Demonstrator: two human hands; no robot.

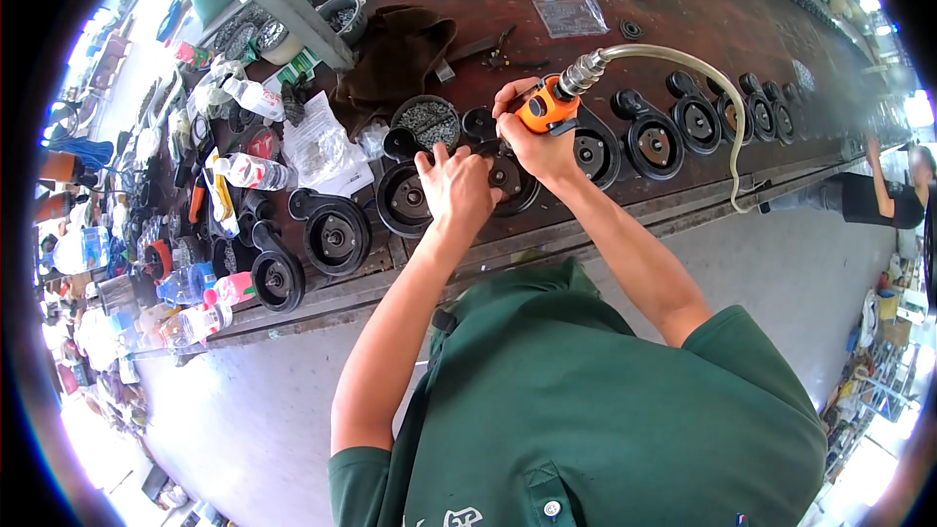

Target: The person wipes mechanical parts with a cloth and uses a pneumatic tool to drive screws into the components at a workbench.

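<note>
My right hand (pixel 535 141) is closed around an orange air tool (pixel 549 109), with a metal hose fitting (pixel 583 73) at its top. The tool is over a black round housing with a short arm (pixel 509 182); its tip is hidden behind my hand. My left hand (pixel 459 185) bends over that housing's left side, thumb and forefinger at its rim. Whether a small part sits between those fingertips is hidden. Beside my left wrist lies another black housing (pixel 402 203). A bowl of small metal fasteners (pixel 427 121) stands just beyond my left fingers.
More black housings (pixel 653 146) line the bench edge on both sides. The clear air hose (pixel 708 63) arcs to the right. Bottles (pixel 256 173), papers and tools crowd the left. A brown cloth (pixel 395 49), pliers (pixel 500 47) and a plastic bag (pixel 570 15) lie farther back. A person (pixel 883 197) stands at far right.
</note>
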